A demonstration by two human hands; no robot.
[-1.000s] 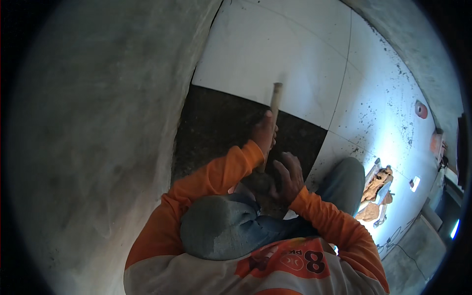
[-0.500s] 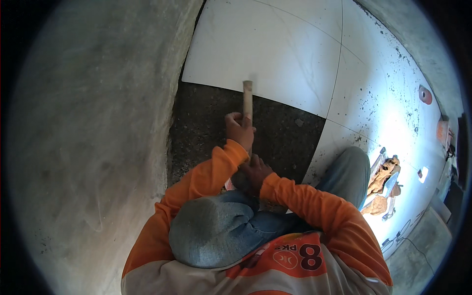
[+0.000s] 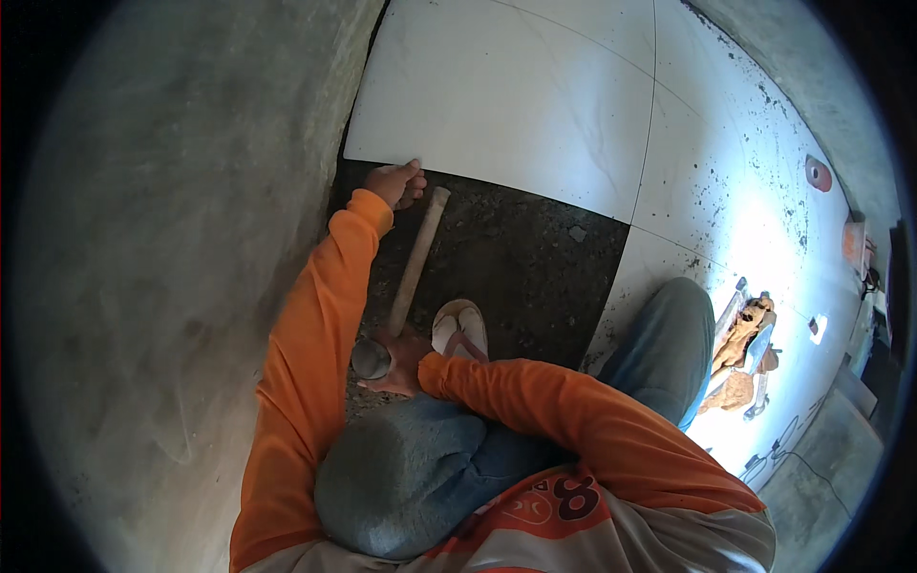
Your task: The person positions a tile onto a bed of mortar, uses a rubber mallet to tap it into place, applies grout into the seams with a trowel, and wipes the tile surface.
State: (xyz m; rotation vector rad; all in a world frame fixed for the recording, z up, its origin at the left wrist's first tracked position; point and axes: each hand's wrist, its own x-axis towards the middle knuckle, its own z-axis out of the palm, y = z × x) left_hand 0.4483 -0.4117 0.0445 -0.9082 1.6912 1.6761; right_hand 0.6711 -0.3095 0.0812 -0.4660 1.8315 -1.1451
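Observation:
My left hand (image 3: pixel 396 186) has its fingers curled at the near edge of the white tile (image 3: pixel 497 115), beside the wall; whether anything is inside them is hidden. My right hand (image 3: pixel 406 363) grips a mallet by its dark round head (image 3: pixel 370 359), low over the bare dark patch of floor (image 3: pixel 530 272). The mallet's pale handle (image 3: pixel 420 248) slants up toward the left hand, a little apart from it. A sandal-clad foot (image 3: pixel 461 325) shows just right of the mallet head, between my arms and above my bent knee.
A grey plastered wall (image 3: pixel 181 239) rises close on my left. On the white tiles at the right lie a pile of tan cloth and tools (image 3: pixel 740 353), a small red round object (image 3: pixel 817 174), a pale orange container (image 3: pixel 853 244) and a cable (image 3: pixel 821 477).
My left hand has left the handle and moved forward and left to the tile edge. The mallet has shifted left and toward me in my right hand, uncovering the foot in the sandal.

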